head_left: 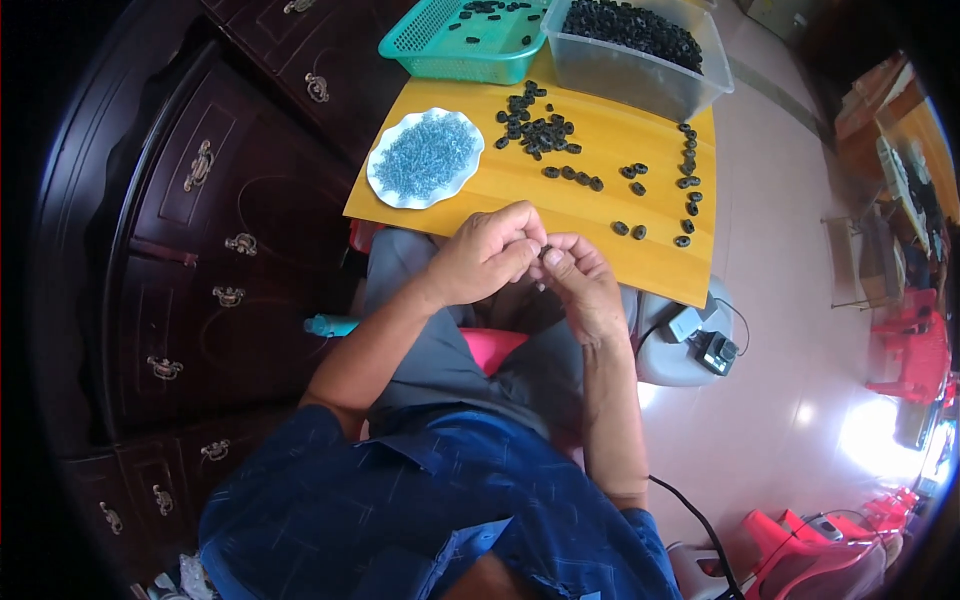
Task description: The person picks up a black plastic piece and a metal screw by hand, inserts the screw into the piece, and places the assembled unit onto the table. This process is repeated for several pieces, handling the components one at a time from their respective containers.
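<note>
My left hand (490, 252) and my right hand (584, 287) meet above my lap, just off the near edge of the table. Between the right thumb and forefinger sits a small black part (545, 251), mostly covered by fingertips. The left fingers are pinched together against it; whatever they hold is too small to make out. Beyond the hands lie loose black oval parts with holes, some in a pile (540, 134), others in a short row (574, 176). A white scalloped plate (380, 190) on the left is heaped with tiny bluish, shiny pieces (425, 155).
At the table's (470, 205) far side stand a green basket (455, 68) with a few black parts and a clear bin (640, 92) full of them. More black parts line the right edge. A grey stool (665, 360) with a small device is at right, dark drawers (215, 270) at left.
</note>
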Available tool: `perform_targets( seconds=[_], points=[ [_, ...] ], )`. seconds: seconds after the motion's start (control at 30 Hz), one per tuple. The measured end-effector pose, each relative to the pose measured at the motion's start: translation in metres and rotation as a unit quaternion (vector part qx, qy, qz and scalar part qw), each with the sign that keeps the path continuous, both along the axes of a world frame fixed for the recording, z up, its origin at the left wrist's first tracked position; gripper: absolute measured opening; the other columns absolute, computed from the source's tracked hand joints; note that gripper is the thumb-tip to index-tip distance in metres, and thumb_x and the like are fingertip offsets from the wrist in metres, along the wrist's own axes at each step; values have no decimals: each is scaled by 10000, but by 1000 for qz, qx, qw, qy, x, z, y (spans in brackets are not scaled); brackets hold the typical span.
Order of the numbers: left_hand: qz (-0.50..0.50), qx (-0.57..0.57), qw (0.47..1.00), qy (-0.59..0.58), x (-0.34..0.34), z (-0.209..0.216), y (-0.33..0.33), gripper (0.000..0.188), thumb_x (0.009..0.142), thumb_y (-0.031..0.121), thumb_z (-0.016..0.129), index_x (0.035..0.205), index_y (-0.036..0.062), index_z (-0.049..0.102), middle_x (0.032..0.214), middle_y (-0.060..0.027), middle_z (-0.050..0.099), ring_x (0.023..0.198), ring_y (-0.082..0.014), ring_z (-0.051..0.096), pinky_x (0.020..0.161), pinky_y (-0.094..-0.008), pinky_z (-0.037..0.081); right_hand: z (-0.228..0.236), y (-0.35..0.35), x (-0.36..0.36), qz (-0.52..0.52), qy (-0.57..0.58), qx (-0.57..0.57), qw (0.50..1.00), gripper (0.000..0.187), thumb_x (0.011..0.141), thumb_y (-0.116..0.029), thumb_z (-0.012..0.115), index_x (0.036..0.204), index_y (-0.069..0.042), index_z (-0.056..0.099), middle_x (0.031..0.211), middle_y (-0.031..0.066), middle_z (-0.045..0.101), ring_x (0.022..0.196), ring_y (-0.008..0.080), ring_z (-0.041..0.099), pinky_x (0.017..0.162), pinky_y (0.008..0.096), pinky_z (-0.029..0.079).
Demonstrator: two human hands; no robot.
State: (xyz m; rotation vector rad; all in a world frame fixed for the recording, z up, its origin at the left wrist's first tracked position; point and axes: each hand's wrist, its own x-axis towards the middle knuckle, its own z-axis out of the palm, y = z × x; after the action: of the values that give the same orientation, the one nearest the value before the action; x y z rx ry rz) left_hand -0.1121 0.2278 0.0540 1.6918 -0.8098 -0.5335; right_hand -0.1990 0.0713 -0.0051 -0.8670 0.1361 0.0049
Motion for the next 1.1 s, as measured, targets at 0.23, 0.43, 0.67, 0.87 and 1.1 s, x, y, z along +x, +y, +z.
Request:
perform_targets(
  seconds=[0.23,0.43,0.67,0.87,1.1],
  points=[
    [-64,2,998,24,1,9,-3,204,911,26,452,1082,5,561,637,5,534,573,-55,491,537,-238,394,1,-2,0,2,-7,34,999,196,962,-136,631,1112,-11,615,981,60,682,874,130,647,858,285,529],
    [22,-52,992,116,19,0,-8,290,957,64,479,1229,-5,551,653,62,480,563,-8,409,501,-179,339,3,-8,-1,32,-14,125,992,204,964,-168,633,1125,-44,610,961,65,688,852,147,665,839,291,538],
    [145,81,975,-144,64,-57,-30,259,873,96,615,1122,25,626,755,-118,645,672,-222,646,638,-349,505,2,2,0,58,23,129,990,226,970,-193,622,1151,-66,576,958,65,668,858,170,673,847,323,547],
    [171,123,918,-337,97,-78,-47,240,876,69,613,1111,31,642,868,-151,653,768,-314,654,685,-391,518,4,-5,-2,35,-8,173,984,210,966,-188,626,1136,-70,588,962,67,676,855,165,675,845,319,546],
    [178,220,877,-389,109,-79,-57,167,878,120,612,1033,82,661,955,-149,638,844,-366,652,731,-473,528,3,-9,-1,12,3,159,987,200,976,-161,609,1143,-53,594,977,85,692,844,156,668,829,289,534]
  ],
)
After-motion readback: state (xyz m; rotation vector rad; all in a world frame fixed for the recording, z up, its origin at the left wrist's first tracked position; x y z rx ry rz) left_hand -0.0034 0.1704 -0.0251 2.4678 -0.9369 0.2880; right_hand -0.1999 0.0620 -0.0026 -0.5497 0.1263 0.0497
